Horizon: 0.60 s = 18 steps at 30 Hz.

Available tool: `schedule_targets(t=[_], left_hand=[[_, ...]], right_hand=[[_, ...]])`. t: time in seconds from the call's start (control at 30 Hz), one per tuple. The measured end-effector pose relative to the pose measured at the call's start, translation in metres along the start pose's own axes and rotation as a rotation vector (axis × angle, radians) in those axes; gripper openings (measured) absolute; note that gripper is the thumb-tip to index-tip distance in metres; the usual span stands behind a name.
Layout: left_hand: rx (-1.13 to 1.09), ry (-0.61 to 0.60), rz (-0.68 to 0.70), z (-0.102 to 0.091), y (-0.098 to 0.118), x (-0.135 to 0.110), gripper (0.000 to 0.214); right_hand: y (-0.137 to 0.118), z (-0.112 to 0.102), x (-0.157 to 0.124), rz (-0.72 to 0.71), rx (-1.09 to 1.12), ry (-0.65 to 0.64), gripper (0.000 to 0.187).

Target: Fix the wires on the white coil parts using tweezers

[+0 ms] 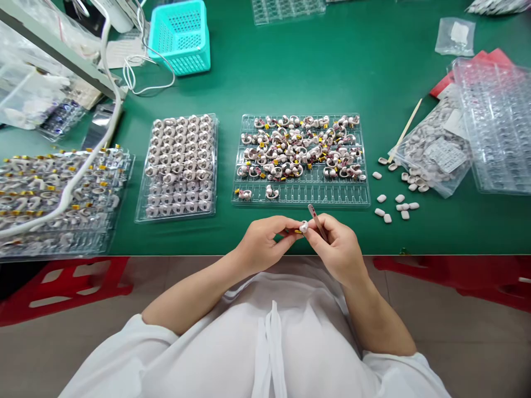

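Just over the table's front edge, my left hand (262,241) pinches a small white earbud-like part (304,226) with a yellow tab between thumb and fingertips. My right hand (341,249) is closed around slim tweezers (316,220), which point up and away from me. Its thumb and finger also touch the white part from the right. Beyond both hands lies a clear plastic tray (315,194) of similar white parts with yellow tabs, piled over its rear rows; a few sit in the front row. Small white oval caps (381,198) lie loose to the right.
Another clear tray (139,213) holds rows of whitish shells. Filled trays (99,237) lie far left under a white cable (68,193). A turquoise basket (201,58) stands behind. At right are a bag of caps (440,146), a wooden stick (409,127) and stacked trays (498,127).
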<state>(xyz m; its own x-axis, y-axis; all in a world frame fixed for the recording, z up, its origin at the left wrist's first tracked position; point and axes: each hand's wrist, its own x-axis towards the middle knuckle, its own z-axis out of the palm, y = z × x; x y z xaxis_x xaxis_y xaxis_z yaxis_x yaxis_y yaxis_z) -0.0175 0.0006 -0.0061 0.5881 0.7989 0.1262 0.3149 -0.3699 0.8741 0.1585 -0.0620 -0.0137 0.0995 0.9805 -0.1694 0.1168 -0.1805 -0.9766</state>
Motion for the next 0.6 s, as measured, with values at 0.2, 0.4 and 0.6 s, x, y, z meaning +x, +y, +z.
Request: schedule_targets(t=[0.2,0.4,0.6], left_hand=[[-0.066,-0.025,-0.074,-0.0007,0.0,0.0018,0.014],[0.001,-0.03,-0.055,-0.0011,0.0002,0.004,0.015],[-0.062,-0.067,-0.143,-0.0022,-0.0015,0.005,0.013]], right_hand=[[0.0003,0.0016,0.0007,-0.003,0.001,0.022,0.016],[0.0004,0.0038,-0.0001,-0.017,-0.038,0.047,0.017],[-0.0003,0.0023,0.0013,-0.044,-0.084,0.018,0.017]])
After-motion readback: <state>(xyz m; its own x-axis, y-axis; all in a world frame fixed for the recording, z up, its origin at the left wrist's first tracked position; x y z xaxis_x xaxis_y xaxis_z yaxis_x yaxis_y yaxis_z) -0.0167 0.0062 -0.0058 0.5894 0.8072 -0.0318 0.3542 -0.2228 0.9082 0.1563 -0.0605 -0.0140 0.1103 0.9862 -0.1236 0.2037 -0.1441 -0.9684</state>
